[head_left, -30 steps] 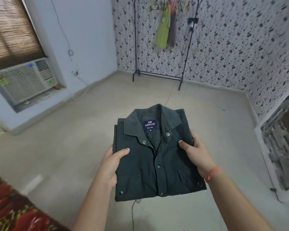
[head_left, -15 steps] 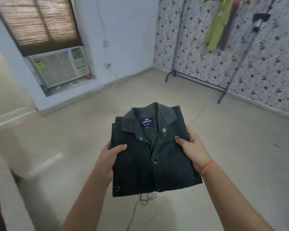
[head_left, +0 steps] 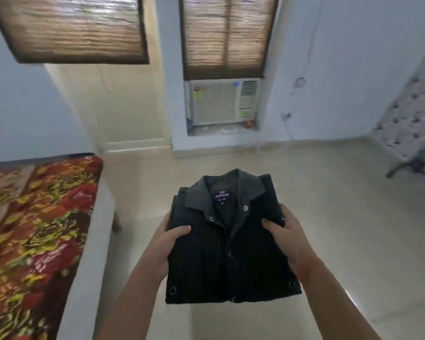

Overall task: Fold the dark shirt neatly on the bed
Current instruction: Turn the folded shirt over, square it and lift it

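While clamped at both edges by left hand (head_left: 168, 244) and right hand (head_left: 288, 241), folded dark shirt (head_left: 227, 251) over bare floor (head_left: 341, 217), bed (head_left: 35, 229) just left

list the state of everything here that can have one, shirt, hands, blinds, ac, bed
dark shirt: folded into a rectangle, collar up, held in the air over the floor, not on the bed
left hand: gripping the shirt's left edge, thumb on top
right hand: gripping the shirt's right edge, thumb on top
window blinds: lowered
air conditioner: green light lit
bed: covered with a floral sheet
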